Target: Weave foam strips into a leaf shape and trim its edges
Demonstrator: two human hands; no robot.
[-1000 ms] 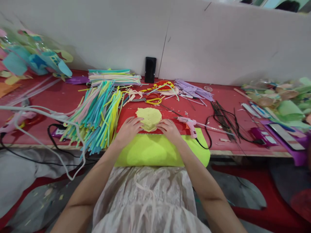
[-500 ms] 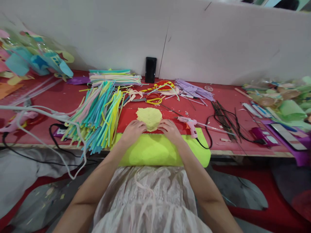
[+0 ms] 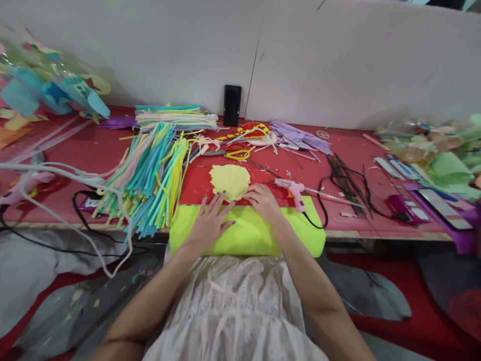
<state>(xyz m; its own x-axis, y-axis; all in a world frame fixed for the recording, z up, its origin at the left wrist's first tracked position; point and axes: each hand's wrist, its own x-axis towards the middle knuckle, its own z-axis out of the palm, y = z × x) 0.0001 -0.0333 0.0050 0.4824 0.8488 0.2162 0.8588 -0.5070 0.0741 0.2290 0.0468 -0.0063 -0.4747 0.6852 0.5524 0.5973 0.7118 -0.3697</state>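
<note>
A pale yellow, ridged, rounded piece [image 3: 230,180], narrowing toward me, lies on a red sheet [image 3: 195,186] at the table's front. My left hand [image 3: 210,220] lies palm down with its fingers spread, fingertips touching the piece's lower edge. At the lower right edge of the piece, my right hand [image 3: 262,199] has its fingers bent and held together on the rim. Under both wrists a bright yellow-green cloth [image 3: 240,233] hangs over the table edge. Just right of my right hand rests a pink glue gun [image 3: 295,189] with a clear glue stick.
Bundles of coloured pipe cleaners [image 3: 150,175] lie on the left, lilac ones [image 3: 300,136] behind. Yellow-handled scissors [image 3: 236,154] and an upright black phone [image 3: 232,105] are at the back. Dark thin rods [image 3: 343,180] and a black cord lie right. A white cable [image 3: 124,210] loops at left.
My left hand has shifted down and its fingers have opened from a bent grip on the piece's left edge to a flat spread. My right hand stays at the right edge.
</note>
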